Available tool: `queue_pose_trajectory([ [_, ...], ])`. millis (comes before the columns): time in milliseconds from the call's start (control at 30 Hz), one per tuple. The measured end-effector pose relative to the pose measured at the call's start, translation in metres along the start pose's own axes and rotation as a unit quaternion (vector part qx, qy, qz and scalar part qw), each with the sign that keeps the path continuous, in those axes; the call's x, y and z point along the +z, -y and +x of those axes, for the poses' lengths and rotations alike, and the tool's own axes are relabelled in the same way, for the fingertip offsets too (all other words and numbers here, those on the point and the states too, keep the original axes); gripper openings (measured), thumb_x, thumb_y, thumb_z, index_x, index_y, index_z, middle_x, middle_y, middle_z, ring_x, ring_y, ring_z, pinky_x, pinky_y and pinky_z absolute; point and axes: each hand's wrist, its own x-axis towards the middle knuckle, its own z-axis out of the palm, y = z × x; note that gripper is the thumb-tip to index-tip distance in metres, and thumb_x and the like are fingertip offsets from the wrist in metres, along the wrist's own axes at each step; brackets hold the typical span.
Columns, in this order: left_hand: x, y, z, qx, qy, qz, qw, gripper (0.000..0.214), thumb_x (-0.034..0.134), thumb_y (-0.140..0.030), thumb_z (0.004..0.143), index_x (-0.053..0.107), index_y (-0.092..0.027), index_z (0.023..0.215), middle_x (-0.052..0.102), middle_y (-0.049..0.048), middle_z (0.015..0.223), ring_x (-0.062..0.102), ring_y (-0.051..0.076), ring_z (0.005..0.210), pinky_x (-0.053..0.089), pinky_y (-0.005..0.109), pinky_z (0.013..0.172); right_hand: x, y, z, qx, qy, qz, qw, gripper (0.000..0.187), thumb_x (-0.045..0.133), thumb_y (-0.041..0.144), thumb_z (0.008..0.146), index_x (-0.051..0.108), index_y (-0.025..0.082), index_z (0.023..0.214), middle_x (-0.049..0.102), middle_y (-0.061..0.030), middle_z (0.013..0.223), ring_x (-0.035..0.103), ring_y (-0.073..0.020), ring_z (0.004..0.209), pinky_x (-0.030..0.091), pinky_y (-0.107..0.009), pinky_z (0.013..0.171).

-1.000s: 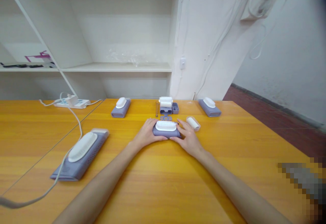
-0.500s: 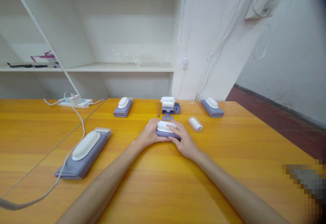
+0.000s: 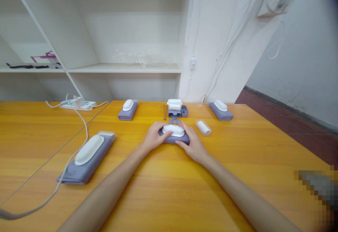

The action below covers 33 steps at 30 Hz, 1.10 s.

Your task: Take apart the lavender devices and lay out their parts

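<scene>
A purple-grey case [image 3: 171, 140] lies on the table in front of me, long side towards me. On top of it rests a white oval brush [image 3: 173, 130], its bristly side up. My left hand [image 3: 154, 136] grips the left end of the case, with the thumb reaching over the front to the brush. Around the right end, my right hand [image 3: 193, 144] has its thumb along the front face and its fingers at the back. Just behind stand a flat purple-grey frame [image 3: 174, 121], a purple-grey holder with white rollers [image 3: 174, 105], a small cup [image 3: 184, 111] and a dark coil [image 3: 165, 112].
Similar cases with white brushes stand at the back left [image 3: 128, 111], back right [image 3: 221, 111] and near left [image 3: 88, 158]. A white roller in a clear cover [image 3: 203, 127] lies right of my hands. A cable [image 3: 86, 133] runs from a power strip [image 3: 79, 104] across the left case.
My right fingers have moved off the brush top to the back of the case. My left thumb has come up from the front bottom edge to the brush. More of the brush shows.
</scene>
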Motion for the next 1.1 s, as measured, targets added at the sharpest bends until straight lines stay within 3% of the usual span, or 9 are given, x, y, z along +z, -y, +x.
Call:
queue_pose_trajectory([
  [167,0.003,-0.002,-0.003,0.038,-0.035,0.024,0.998,0.026,0.060,-0.039,0.082,0.060,-0.020,0.099,0.064,0.0052,0.096,0.057,0.019,0.090,0.046,0.034,0.082,0.003,-0.006,-0.001,0.016,-0.018,0.027,0.999,0.074,0.066,0.032,0.078,0.029,0.026,0.142,0.042,-0.0084,0.141,0.039,-0.0254,0.129,0.028,-0.048,0.109],
  [333,0.006,-0.003,-0.004,0.042,-0.058,0.048,0.996,0.022,0.060,-0.039,0.082,0.059,-0.019,0.092,0.063,0.0052,0.088,0.056,0.019,0.086,0.045,0.033,0.078,0.001,-0.006,0.001,0.046,-0.044,0.065,0.996,0.064,0.067,0.035,0.077,0.043,0.022,0.135,0.050,-0.0086,0.133,0.046,-0.0244,0.123,0.034,-0.043,0.106],
  [567,0.003,-0.010,-0.006,0.078,-0.018,0.052,0.995,0.038,0.066,-0.044,0.075,0.054,-0.019,0.101,0.061,0.0068,0.096,0.055,0.022,0.092,0.044,0.035,0.083,-0.004,-0.001,0.004,0.057,-0.081,0.088,0.991,0.052,0.070,0.033,0.074,0.056,0.021,0.123,0.061,-0.0083,0.119,0.055,-0.0237,0.110,0.042,-0.041,0.099],
  [800,0.005,-0.013,-0.004,0.029,-0.012,0.016,0.999,0.037,0.068,-0.041,0.074,0.055,-0.020,0.102,0.061,0.0055,0.098,0.056,0.020,0.092,0.044,0.034,0.083,-0.002,0.000,0.004,0.060,-0.099,0.095,0.989,0.049,0.071,0.037,0.073,0.059,0.021,0.117,0.062,-0.0081,0.116,0.056,-0.0238,0.108,0.043,-0.042,0.097],
  [933,0.006,-0.013,-0.003,-0.001,-0.014,-0.011,1.000,0.036,0.070,-0.041,0.072,0.056,-0.020,0.097,0.061,0.0046,0.094,0.057,0.019,0.089,0.045,0.032,0.080,-0.004,-0.001,0.005,0.063,-0.079,0.082,0.991,0.054,0.070,0.038,0.074,0.054,0.020,0.123,0.062,-0.0086,0.114,0.056,-0.0237,0.107,0.043,-0.042,0.097],
  [1100,0.008,-0.014,-0.002,-0.015,-0.041,-0.018,0.999,0.034,0.072,-0.039,0.070,0.057,-0.019,0.092,0.062,0.0037,0.091,0.057,0.018,0.085,0.046,0.031,0.076,-0.004,-0.006,0.006,0.055,-0.050,0.083,0.994,0.049,0.067,0.038,0.076,0.055,0.019,0.120,0.057,-0.0094,0.123,0.052,-0.0234,0.114,0.039,-0.042,0.102],
])
